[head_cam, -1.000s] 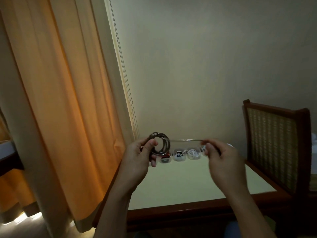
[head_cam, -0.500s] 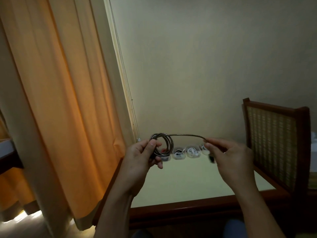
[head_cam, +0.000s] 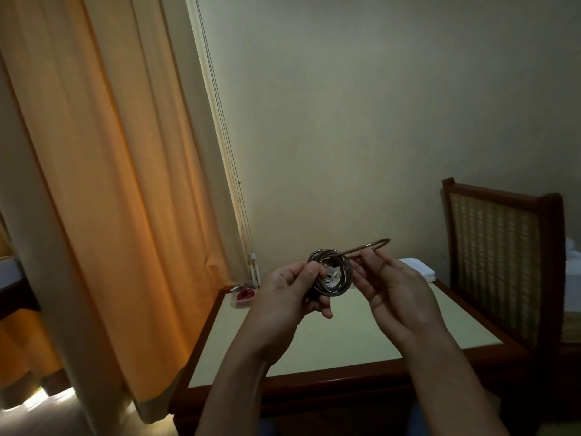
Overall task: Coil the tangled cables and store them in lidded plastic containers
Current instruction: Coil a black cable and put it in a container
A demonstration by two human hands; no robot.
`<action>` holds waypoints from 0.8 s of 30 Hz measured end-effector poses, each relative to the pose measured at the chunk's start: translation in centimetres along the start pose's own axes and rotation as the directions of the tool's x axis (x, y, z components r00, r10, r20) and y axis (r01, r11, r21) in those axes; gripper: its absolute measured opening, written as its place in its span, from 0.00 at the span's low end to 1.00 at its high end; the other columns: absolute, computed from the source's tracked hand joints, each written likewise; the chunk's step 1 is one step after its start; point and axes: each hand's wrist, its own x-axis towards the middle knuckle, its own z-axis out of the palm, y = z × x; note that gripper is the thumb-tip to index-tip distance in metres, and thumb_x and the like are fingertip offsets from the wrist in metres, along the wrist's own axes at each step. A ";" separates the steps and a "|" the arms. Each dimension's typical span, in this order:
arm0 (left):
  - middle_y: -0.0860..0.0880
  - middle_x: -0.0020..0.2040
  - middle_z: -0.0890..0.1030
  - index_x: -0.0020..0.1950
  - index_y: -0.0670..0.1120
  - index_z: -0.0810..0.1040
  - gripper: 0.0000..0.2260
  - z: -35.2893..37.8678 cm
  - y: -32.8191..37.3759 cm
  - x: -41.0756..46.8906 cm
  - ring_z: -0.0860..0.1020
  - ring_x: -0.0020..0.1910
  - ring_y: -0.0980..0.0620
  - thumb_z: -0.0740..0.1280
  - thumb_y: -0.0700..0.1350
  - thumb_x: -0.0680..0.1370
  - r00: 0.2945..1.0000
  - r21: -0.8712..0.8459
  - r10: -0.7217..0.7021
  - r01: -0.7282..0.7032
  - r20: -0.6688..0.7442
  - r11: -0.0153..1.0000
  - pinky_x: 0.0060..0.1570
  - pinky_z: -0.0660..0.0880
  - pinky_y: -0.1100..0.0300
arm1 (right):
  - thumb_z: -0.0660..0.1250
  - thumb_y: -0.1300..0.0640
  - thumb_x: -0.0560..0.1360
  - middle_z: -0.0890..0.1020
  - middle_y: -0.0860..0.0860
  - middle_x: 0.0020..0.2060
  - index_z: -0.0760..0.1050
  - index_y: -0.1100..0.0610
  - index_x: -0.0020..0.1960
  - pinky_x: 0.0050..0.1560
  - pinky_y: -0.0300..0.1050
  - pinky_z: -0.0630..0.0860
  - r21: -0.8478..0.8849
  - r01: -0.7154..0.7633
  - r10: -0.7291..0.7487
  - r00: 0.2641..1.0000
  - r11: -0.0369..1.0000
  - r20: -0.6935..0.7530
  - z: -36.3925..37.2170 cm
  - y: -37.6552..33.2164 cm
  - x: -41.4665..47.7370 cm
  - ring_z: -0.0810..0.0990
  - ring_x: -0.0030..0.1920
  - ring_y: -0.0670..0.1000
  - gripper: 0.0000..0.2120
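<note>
No text, label, brand, number or sign can be read anywhere in this view.

Container row (head_cam: 242,295) largely behind left hand (head_cam: 283,297)

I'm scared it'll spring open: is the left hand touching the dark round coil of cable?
Touching. The head view shows the left hand pinching the dark coiled cable, thumb pressed across its loops, fingers curled behind.

1. A domestic room, either a home or guest lodging; which one cannot be told.
2. Full-length orange curtains (head_cam: 110,199) hang beside a plain cream wall (head_cam: 377,121).
3. A wood-trimmed counter (head_cam: 361,354) stands in the corner, with a cane-backed wooden chair (head_cam: 493,262) at its right side.
</note>
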 end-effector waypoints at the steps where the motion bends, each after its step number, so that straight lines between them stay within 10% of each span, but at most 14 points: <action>1: 0.38 0.44 0.81 0.58 0.35 0.80 0.15 0.0 0.1 0.0 0.79 0.37 0.49 0.61 0.46 0.84 1.000 -0.006 0.000 0.000 0.007 1.000 0.42 0.79 0.55 | 0.67 0.66 0.77 0.86 0.62 0.44 0.80 0.67 0.49 0.49 0.44 0.84 0.046 -0.036 0.035 0.999 0.998 0.015 0.0 0.0 -0.1 0.87 0.43 0.53 0.05; 6: 0.41 0.45 0.83 0.58 0.35 0.81 0.16 0.0 0.2 -0.1 0.79 0.38 0.50 0.62 0.46 0.83 0.999 -0.058 -0.001 0.004 0.051 0.998 0.40 0.79 0.58 | 0.68 0.68 0.75 0.85 0.59 0.40 0.77 0.63 0.40 0.41 0.42 0.85 0.195 -0.152 0.141 0.988 0.969 0.068 0.4 0.3 -1.3 0.87 0.42 0.51 0.05; 10: 0.44 0.44 0.85 0.52 0.40 0.85 0.15 0.3 0.2 0.0 0.79 0.37 0.50 0.65 0.50 0.79 0.999 0.010 0.029 -0.029 -0.025 1.000 0.40 0.78 0.60 | 0.66 0.64 0.78 0.86 0.59 0.43 0.84 0.56 0.32 0.53 0.51 0.82 -0.078 -0.091 0.104 0.977 0.993 0.189 1.0 0.4 -2.1 0.86 0.48 0.54 0.17; 17: 0.47 0.41 0.86 0.51 0.41 0.84 0.14 0.9 0.6 0.1 0.82 0.36 0.51 0.66 0.51 0.77 0.981 0.014 0.087 -0.086 -0.176 0.996 0.40 0.81 0.60 | 0.65 0.51 0.80 0.86 0.45 0.42 0.85 0.56 0.52 0.50 0.51 0.75 -0.478 0.079 0.009 0.983 0.875 0.181 1.2 0.8 -2.5 0.82 0.41 0.41 0.12; 24: 0.53 0.49 0.87 0.55 0.46 0.86 0.12 0.8 0.8 -0.1 0.84 0.48 0.56 0.64 0.49 0.82 0.979 0.197 0.141 -0.111 -0.147 0.974 0.44 0.79 0.64 | 0.68 0.56 0.81 0.84 0.50 0.41 0.80 0.53 0.54 0.41 0.49 0.80 -0.610 0.097 0.036 0.979 0.787 0.202 2.0 1.4 -2.7 0.82 0.40 0.52 0.04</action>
